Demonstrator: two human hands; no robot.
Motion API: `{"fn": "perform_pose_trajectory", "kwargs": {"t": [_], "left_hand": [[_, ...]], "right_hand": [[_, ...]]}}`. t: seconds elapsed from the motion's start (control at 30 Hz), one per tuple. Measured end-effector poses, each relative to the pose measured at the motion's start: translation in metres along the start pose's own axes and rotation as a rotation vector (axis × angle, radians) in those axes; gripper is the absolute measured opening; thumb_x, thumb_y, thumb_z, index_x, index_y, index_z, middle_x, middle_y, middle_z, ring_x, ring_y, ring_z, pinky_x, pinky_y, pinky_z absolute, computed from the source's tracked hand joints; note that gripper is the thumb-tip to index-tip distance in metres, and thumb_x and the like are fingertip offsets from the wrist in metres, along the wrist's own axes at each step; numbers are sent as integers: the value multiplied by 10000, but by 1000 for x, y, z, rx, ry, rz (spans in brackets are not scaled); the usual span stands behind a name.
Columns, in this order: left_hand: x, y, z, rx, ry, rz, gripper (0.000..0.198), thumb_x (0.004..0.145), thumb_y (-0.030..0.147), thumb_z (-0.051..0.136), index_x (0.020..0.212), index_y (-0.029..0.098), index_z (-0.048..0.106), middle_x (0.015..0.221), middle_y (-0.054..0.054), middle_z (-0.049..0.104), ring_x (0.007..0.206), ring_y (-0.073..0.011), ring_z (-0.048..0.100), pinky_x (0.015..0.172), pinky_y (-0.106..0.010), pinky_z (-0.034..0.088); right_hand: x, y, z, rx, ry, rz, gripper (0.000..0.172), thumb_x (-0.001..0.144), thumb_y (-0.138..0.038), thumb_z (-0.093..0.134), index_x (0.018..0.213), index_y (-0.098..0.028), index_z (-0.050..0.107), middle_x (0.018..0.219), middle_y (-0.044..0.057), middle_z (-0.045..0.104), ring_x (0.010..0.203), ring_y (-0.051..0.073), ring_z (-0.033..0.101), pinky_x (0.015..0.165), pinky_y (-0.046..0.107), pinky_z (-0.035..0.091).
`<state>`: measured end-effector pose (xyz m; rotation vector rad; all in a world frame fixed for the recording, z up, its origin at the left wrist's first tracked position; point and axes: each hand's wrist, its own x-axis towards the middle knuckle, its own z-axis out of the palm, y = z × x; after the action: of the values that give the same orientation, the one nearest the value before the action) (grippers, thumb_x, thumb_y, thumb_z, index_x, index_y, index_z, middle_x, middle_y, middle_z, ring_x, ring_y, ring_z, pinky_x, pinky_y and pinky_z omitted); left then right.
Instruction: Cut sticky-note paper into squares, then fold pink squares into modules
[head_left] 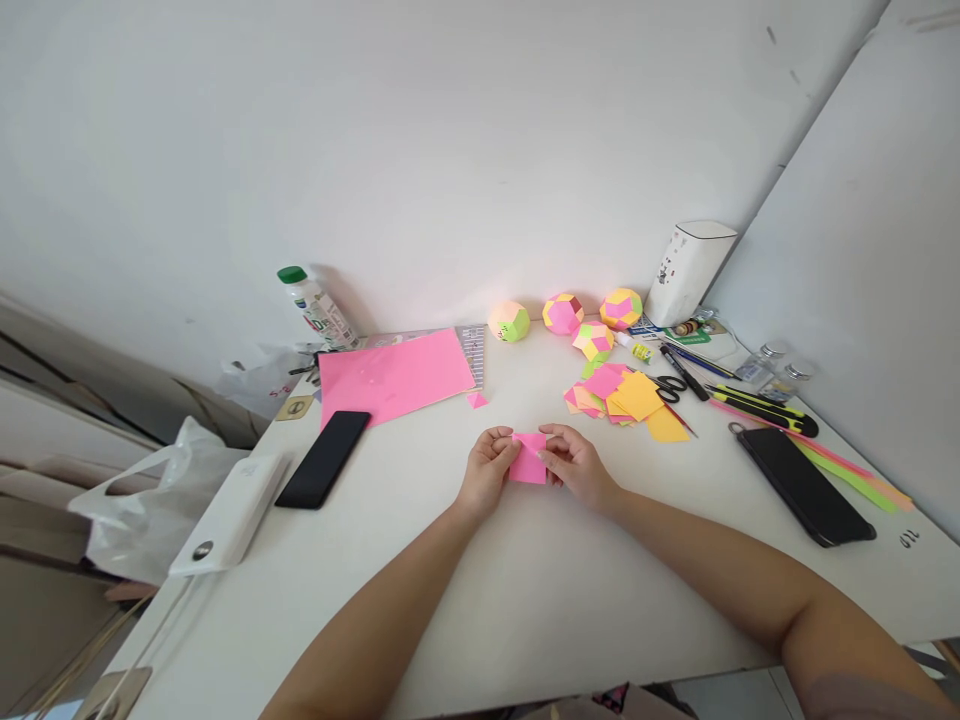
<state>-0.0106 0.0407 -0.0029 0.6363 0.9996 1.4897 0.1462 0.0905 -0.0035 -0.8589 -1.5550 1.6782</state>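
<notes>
A small pink square of paper (pixel 529 460) is held up between both hands, a little above the white table. My left hand (pixel 489 465) pinches its left edge with thumb and fingers. On the opposite edge, my right hand (pixel 576 465) grips the paper, its thumb lying on the front face. The fingers behind the sheet are partly hidden. Just beyond my left hand lies a small pink paper piece (pixel 477 400). Past my right hand is a pile of cut paper pieces (pixel 634 398) in yellow, pink and green, with black-handled scissors (pixel 670 388) beside it.
Several multicoloured paper balls (pixel 562 314) stand near the wall by a glue stick (pixel 634 347). A large pink sheet (pixel 397 375), a black phone (pixel 324 459) and a white power bank (pixel 231 512) lie left. On the right are a black pouch (pixel 802 487) and a yellow-black cutter (pixel 765 410).
</notes>
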Motion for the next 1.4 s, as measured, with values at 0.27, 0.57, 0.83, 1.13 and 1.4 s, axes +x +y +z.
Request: {"fn": "perform_pose_trajectory", "kwargs": {"t": [0.27,0.57,0.83,1.13,1.4], "left_hand": [[-2,-2,3,-2,-23,64,374,690,334,758,792,205,422,647,75,530,564,-71,508,555,-193,395],[-1,-5,-4,96,-94,17,412,672,314,772,1042,191,639,813,-3,647,737,-122,580,719,-278,461],[-2,-3,-5,77,-100,-19,435,657,276,789,1070,208,669,833,-11,665,769,-134,589,750,-296,467],[-4,-3,-6,95,-159,-31,504,662,263,790,1142,231,639,887,-16,693,816,-142,613,802,-315,487],[-7,-1,-3,162,-165,12,469,666,273,785,1112,220,648,907,-22,652,847,-158,603,811,-331,499]], "right_hand": [[0,0,-1,-43,-56,27,236,796,-396,636,823,-183,539,576,-43,563,486,101,520,461,226,369],[-2,-5,0,-93,-87,-3,260,817,-428,607,778,-175,559,617,-31,541,534,103,506,491,230,368],[-4,-7,-1,-115,-66,-13,264,787,-408,638,678,-179,563,568,-37,515,531,108,476,519,245,372],[-4,-7,-3,-141,-99,-18,280,820,-420,597,692,-171,580,578,-34,495,549,112,485,527,245,368],[-4,-3,-3,-94,-103,-9,288,825,-439,589,750,-162,611,588,-28,515,547,109,490,526,240,380]]}}
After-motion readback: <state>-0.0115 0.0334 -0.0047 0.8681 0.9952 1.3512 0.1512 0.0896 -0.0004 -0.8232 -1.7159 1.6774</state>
